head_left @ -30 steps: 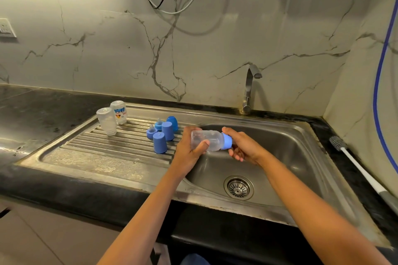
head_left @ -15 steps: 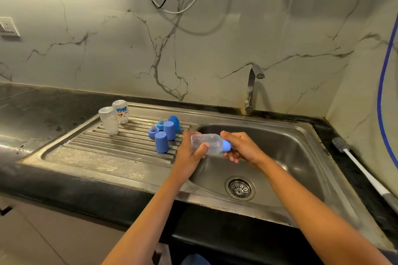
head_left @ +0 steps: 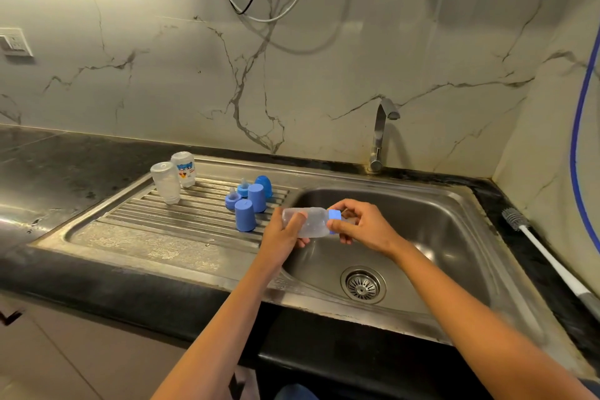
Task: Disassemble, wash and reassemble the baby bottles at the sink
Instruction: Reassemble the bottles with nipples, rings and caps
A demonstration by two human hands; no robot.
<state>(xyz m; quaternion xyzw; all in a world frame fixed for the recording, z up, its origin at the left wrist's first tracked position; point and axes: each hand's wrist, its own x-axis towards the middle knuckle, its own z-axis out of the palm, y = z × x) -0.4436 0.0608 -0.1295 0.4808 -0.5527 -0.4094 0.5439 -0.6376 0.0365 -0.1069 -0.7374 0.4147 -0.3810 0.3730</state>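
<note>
Over the left side of the steel sink basin [head_left: 448,237], a clear baby bottle [head_left: 310,221] lies sideways between both hands. My left hand [head_left: 285,235] grips its body. My right hand [head_left: 365,226] pinches the blue screw ring [head_left: 334,216] at the bottle's neck; the teat is hidden behind those fingers. On the ribbed drainboard [head_left: 181,217] stand two clear bottle bodies [head_left: 165,182] upside down, three blue caps [head_left: 245,214] and two blue rings with teats [head_left: 232,200].
A steel tap [head_left: 381,133] rises at the back of the basin, with the drain strainer [head_left: 363,284] below my right wrist. A white-handled bottle brush [head_left: 548,256] lies on the black counter [head_left: 65,169] at right. Cables hang on the marble wall.
Both hands stay on the sideways bottle over the basin. My right hand's fingers have shifted around the blue ring, which shows more now. The view has drifted slightly.
</note>
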